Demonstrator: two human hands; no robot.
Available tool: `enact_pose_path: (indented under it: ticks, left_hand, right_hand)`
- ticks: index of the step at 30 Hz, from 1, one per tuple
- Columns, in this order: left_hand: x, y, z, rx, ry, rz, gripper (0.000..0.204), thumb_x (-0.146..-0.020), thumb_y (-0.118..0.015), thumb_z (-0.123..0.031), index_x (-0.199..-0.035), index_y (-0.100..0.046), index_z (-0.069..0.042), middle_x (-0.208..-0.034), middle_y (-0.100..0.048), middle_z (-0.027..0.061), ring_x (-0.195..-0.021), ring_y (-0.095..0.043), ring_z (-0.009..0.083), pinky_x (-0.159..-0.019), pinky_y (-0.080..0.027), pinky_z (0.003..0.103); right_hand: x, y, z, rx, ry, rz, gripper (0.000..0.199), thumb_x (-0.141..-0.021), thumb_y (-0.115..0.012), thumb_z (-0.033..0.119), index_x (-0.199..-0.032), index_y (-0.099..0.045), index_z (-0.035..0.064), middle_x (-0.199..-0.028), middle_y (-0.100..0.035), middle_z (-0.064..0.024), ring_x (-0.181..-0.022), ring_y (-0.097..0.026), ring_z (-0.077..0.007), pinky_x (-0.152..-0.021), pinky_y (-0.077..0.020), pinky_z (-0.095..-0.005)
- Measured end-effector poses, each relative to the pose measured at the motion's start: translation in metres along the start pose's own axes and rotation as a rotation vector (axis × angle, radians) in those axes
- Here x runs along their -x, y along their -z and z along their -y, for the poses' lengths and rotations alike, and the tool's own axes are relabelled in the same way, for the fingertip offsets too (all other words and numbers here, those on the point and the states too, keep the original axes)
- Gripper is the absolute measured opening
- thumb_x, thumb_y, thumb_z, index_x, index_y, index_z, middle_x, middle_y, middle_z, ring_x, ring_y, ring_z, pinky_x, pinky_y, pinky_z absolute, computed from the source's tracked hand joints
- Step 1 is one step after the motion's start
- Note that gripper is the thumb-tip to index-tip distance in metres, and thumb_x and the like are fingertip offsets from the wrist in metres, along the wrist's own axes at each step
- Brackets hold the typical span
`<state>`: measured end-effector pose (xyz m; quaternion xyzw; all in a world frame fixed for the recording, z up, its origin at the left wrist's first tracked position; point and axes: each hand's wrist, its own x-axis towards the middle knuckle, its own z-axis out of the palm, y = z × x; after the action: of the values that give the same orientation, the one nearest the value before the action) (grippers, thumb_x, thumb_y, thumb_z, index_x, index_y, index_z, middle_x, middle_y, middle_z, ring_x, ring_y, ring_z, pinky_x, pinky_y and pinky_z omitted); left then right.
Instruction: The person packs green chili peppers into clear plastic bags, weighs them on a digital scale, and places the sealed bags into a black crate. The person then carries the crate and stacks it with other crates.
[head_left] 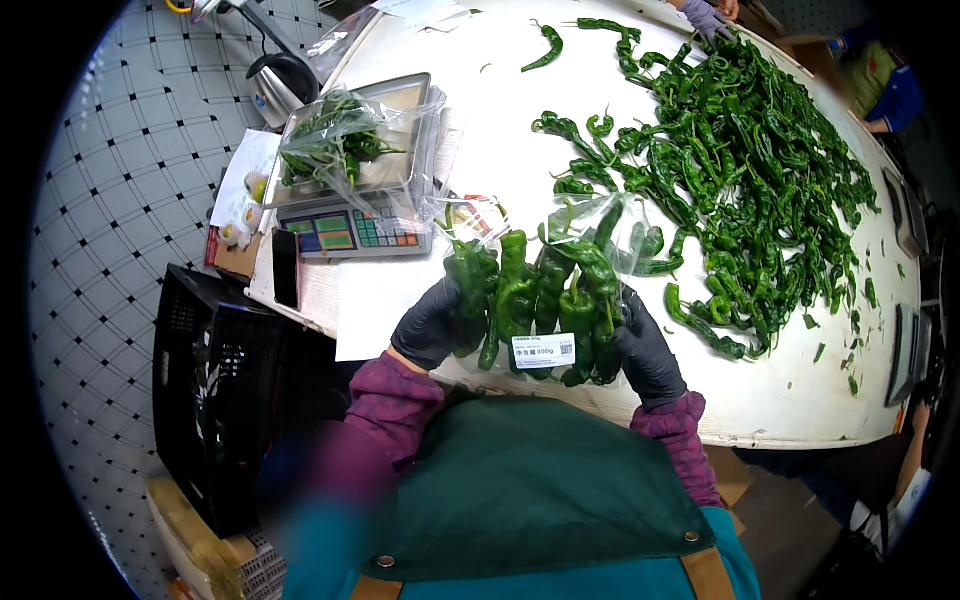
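Note:
A clear plastic bag of green peppers (518, 290) is held up in front of me over the near edge of the table. My left hand (428, 325), in a black glove, grips its left side. The right side is in my right hand (648, 350), also black-gloved. A white printed label (543, 351) sits on the lower front of the bag, facing me. The bag's top is loose and spreads outward above the peppers. My fingers are partly hidden behind the bag.
A digital scale (350, 225) at the left carries another bag of peppers (335, 145). Beside it lies a dark phone (286, 268). Loose green peppers (750, 170) are heaped across the right of the white table (480, 130). A black crate (215, 390) stands at lower left. Other people work around the table.

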<state>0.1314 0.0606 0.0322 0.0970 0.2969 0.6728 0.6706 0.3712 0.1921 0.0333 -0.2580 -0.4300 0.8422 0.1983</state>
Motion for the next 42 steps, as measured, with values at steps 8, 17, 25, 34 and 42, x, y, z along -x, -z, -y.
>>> enact_pose_path:
  ticks: [8,17,25,34,42]
  left_hand:
    - [0.019,-0.023,0.002,-0.257,-0.067,-0.031,0.086,-0.064,-0.074,-0.031,-0.130,-0.027,0.000,-0.103,-0.053,0.0064,-0.070,-0.049,0.0088,-0.054,-0.037,0.019]
    - [0.038,-0.017,0.010,-0.196,-0.123,0.003,0.068,-0.073,-0.066,-0.026,-0.128,-0.032,-0.001,-0.112,-0.050,0.0083,-0.100,-0.049,0.0162,-0.087,-0.039,0.029]
    - [0.070,0.000,-0.001,0.265,-0.073,-0.020,0.046,-0.092,-0.034,-0.033,-0.124,-0.038,-0.001,-0.120,-0.047,0.0128,-0.111,-0.045,0.0207,-0.096,-0.033,0.035]
    - [0.118,0.054,-0.028,0.325,-0.105,-0.045,0.039,-0.089,-0.042,-0.031,-0.117,-0.045,-0.003,-0.107,-0.055,0.0108,-0.096,-0.054,0.0209,-0.085,-0.044,0.036]
    - [0.187,0.096,-0.082,0.204,-0.133,-0.155,0.035,-0.082,-0.054,-0.013,-0.115,-0.047,-0.003,-0.104,-0.056,0.0071,-0.092,-0.056,0.0157,-0.079,-0.047,0.028]
  right_hand:
    - [-0.003,0.012,-0.020,-0.072,-0.064,0.033,0.070,-0.069,-0.071,0.018,-0.125,-0.034,0.0005,-0.115,-0.050,-0.0094,-0.102,-0.051,-0.0206,-0.089,-0.0400,-0.0325]
    - [-0.001,0.004,-0.022,-0.112,-0.110,0.061,0.066,-0.070,-0.068,0.013,-0.126,-0.035,0.0012,-0.117,-0.050,-0.0089,-0.105,-0.049,-0.0210,-0.091,-0.0388,-0.0329]
    - [-0.007,-0.012,-0.054,-0.378,-0.269,0.068,0.050,-0.081,-0.056,0.016,-0.124,-0.037,0.0019,-0.112,-0.052,-0.0076,-0.101,-0.051,-0.0186,-0.088,-0.0416,-0.0325]
    - [-0.020,-0.082,-0.082,-0.216,-0.296,0.062,0.049,-0.081,-0.052,0.023,-0.123,-0.039,0.0006,-0.116,-0.050,-0.0101,-0.104,-0.050,-0.0218,-0.089,-0.0406,-0.0351]
    - [-0.028,-0.176,-0.136,-0.233,-0.277,0.037,0.052,-0.077,-0.054,0.019,-0.123,-0.039,-0.0009,-0.115,-0.051,-0.0105,-0.104,-0.050,-0.0200,-0.091,-0.0387,-0.0331]
